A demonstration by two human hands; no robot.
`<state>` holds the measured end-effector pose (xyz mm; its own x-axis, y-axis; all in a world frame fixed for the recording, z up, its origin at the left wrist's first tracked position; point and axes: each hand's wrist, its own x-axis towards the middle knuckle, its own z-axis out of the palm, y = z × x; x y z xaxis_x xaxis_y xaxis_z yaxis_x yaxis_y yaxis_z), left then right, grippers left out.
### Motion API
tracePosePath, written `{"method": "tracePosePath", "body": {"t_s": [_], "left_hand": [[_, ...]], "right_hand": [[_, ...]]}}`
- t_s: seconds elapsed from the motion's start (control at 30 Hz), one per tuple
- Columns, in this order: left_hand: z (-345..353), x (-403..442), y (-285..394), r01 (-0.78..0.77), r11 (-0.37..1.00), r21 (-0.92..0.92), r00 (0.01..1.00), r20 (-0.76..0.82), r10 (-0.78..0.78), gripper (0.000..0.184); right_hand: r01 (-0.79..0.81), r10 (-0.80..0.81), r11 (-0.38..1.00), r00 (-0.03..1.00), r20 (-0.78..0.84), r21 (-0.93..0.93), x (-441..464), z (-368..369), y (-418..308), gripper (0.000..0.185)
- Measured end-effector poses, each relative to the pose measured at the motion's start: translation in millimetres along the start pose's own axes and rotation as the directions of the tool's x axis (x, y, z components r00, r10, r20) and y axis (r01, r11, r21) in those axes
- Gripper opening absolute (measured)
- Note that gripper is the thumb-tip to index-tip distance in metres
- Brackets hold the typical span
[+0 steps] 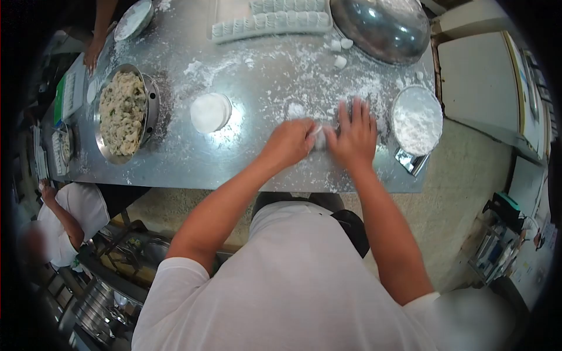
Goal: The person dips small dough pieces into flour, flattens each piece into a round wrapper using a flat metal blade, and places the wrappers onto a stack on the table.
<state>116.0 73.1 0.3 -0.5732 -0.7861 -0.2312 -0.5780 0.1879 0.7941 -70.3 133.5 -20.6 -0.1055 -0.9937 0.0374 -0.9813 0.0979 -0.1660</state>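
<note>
Between my hands lies a small whitish piece of dough (pixel 319 138), partly covered and blurred. My left hand (pixel 291 140) is closed, its fingertips pinching the left edge of that dough. To the right, my right hand (pixel 356 137) is flat over the metal table, with fingers stretched out and slightly blurred. Its thumb is beside the dough; what lies under the palm is hidden. A stack of round white dough wrappers (pixel 209 113) stands left of my left hand. Small dough lumps (pixel 340 61) sit farther back.
The floured metal table (pixel 257 88) holds a bowl of filling (pixel 123 114), a flour bowl (pixel 417 120), a large metal bowl (pixel 383 26) and a tray of dumplings (pixel 272 24). A co-worker's hand (pixel 92 54) rests at far left; another person (pixel 73 219) is below it.
</note>
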Motion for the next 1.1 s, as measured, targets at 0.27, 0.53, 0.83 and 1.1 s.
{"method": "tracePosePath", "body": {"t_s": [0.27,0.53,0.83,1.1], "left_hand": [[-1.8,20.2,-9.8,-0.109,0.961,0.255,0.986,-0.095,0.137,0.021],[-3.2,-6.3,-1.3,0.013,0.994,0.104,0.999,-0.040,-0.009,0.021],[-14.0,3.2,5.5,-0.004,0.987,0.160,0.999,-0.045,0.011,0.023],[-5.3,8.1,1.0,-0.001,1.000,0.030,0.998,-0.068,0.003,0.020]], "right_hand": [[0.032,-0.024,0.997,0.995,-0.101,0.075,-10.4,8.9,4.5,0.069],[-0.005,0.005,1.000,1.000,-0.029,0.002,15.5,-5.5,-3.8,0.073],[0.109,-0.107,0.988,0.994,-0.026,0.105,-62.9,4.0,11.9,0.069],[-0.043,0.042,0.999,0.998,-0.056,-0.008,41.6,-2.8,-6.7,0.074]]}}
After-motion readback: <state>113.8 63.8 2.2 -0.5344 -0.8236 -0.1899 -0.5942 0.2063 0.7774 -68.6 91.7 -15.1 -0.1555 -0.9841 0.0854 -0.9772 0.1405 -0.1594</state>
